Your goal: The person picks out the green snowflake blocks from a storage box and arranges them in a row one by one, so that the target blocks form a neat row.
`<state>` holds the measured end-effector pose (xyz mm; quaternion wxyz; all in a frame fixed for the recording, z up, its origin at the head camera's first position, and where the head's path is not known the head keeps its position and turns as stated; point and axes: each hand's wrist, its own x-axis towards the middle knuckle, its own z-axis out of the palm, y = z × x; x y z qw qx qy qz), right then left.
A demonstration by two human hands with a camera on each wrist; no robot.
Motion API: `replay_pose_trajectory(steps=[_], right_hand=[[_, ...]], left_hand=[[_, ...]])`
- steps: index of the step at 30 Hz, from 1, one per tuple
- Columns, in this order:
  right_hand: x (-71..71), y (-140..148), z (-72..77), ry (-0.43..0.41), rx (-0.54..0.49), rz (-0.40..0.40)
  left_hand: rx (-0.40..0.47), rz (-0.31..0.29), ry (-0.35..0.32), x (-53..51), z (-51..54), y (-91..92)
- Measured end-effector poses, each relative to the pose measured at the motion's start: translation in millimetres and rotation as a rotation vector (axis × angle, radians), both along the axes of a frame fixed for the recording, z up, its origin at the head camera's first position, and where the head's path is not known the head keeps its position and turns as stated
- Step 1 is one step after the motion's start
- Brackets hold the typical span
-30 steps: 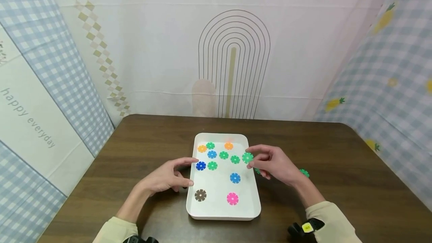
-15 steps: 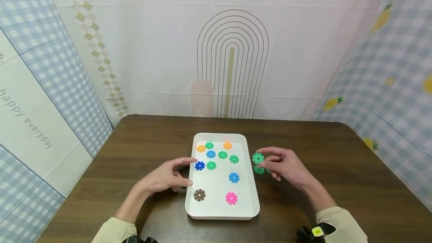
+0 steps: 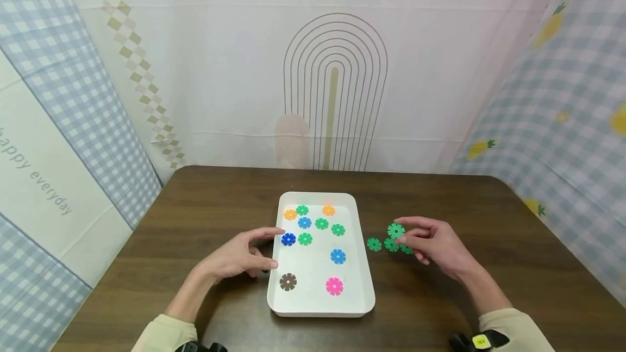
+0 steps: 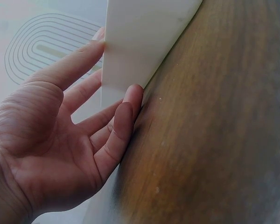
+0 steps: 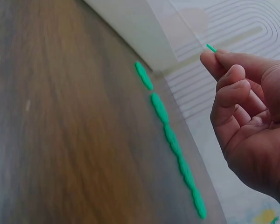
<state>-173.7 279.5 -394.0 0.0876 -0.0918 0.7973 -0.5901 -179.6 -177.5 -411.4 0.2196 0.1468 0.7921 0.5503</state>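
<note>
My right hand [image 3: 437,243] pinches a green notched plastic disc [image 3: 396,231] between thumb and index finger, right of the white tray [image 3: 318,311]. In the right wrist view the pinched disc [image 5: 211,48] shows edge-on. Below it, several green discs [image 3: 374,244] lie on the table in a row, the far end partly hidden by my hand. My left hand [image 3: 237,257] holds the tray's left rim. In the left wrist view, the thumb and index finger reach the rim, and other fingers curl against the outer wall [image 4: 135,51].
Inside the tray lie loose notched discs: several green ones [image 3: 305,239], blue ones [image 3: 338,256], two orange ones [image 3: 329,210], a brown one [image 3: 288,282] and a pink one [image 3: 335,286]. A dark wooden table [image 3: 220,194] bears everything, with patterned cloth [image 3: 220,69] hanging behind.
My right hand has moved right from the tray's edge with the green disc in its fingers, uncovering green discs on the table. My left hand stays at the tray.
</note>
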Motion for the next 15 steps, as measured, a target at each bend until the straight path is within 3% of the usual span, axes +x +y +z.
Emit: replay_pose_trajectory(steps=[15], right_hand=[[13.0,46.9,-5.2,0.0,0.012,-0.116]], left_hand=[[-0.006,0.0,0.004,-0.7,-0.7,-0.8]])
